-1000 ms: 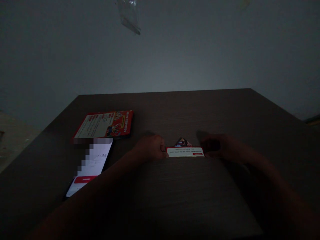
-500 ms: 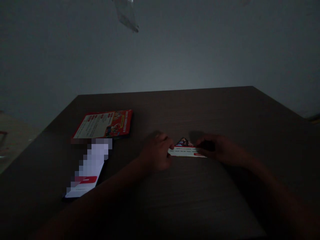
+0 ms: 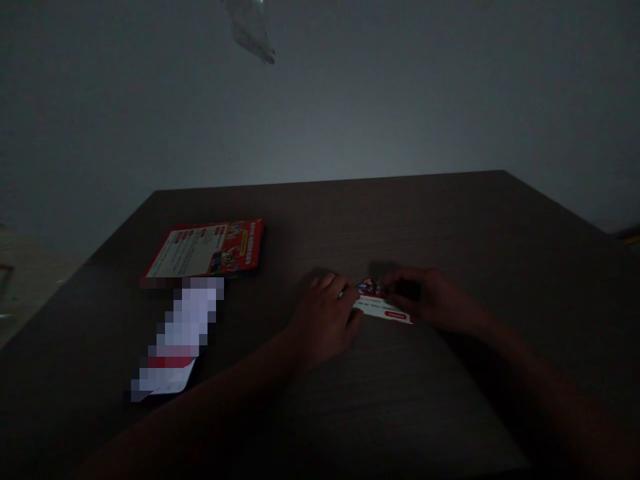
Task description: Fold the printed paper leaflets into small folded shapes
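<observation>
A small printed paper (image 3: pixel 383 309) lies on the table between my hands, folded, with a white strip, red print and a dark picture at its far edge. My left hand (image 3: pixel 325 320) is closed over its left end, fingers bent and hiding that part. On the other side, my right hand (image 3: pixel 433 298) pinches the paper's upper right side between thumb and fingertips. The fold under the fingers is partly covered, and the dim light blurs detail.
A stack of red and white printed leaflets (image 3: pixel 210 248) rests at the left on the dark wooden table (image 3: pixel 340 213). In front of it lies a lit phone (image 3: pixel 187 333), its screen pixelated. Behind the table rises a grey wall (image 3: pixel 380 87) with a clear plastic bag (image 3: pixel 250 30) hanging on it.
The paper has turned slightly, its right end now nearer me. My left hand has shifted a little right over its left end, and my right hand slightly left along it.
</observation>
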`<state>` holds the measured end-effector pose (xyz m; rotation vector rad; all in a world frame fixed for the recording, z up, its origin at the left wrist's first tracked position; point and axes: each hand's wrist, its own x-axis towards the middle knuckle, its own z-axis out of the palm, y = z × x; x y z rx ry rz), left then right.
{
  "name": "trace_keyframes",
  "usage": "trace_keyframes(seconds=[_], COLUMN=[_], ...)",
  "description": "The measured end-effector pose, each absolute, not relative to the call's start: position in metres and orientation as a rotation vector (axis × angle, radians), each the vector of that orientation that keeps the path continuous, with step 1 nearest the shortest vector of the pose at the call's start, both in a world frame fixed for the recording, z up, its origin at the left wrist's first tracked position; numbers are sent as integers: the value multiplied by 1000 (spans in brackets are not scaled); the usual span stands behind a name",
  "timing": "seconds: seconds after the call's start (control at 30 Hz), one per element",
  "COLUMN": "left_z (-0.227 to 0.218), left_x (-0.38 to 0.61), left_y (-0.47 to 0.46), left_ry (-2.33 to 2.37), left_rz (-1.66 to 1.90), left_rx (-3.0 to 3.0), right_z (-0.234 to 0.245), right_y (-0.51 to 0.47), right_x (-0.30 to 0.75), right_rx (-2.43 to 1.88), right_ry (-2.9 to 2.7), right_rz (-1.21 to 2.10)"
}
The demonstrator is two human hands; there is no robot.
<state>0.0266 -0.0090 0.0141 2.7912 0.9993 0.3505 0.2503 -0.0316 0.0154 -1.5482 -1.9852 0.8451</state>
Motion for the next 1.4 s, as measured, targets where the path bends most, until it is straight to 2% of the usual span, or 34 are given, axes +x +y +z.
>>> trace_keyframes(seconds=[0.6,0.9,1.4], left_z=[12,9,8], left_x=[24,23,24], left_y=[-5,-3,0], left_ry=[977,965,1004], left_rz=[379,424,492], left_rx=[2797,2791,2739], right_z=[16,7,13], right_y=[-33,-30,-29], right_x=[254,250,246], right_rx=[-1599,-1524,-1410], right_ry=[-1909,-1538,-1178], right_rz=[851,1005,1029])
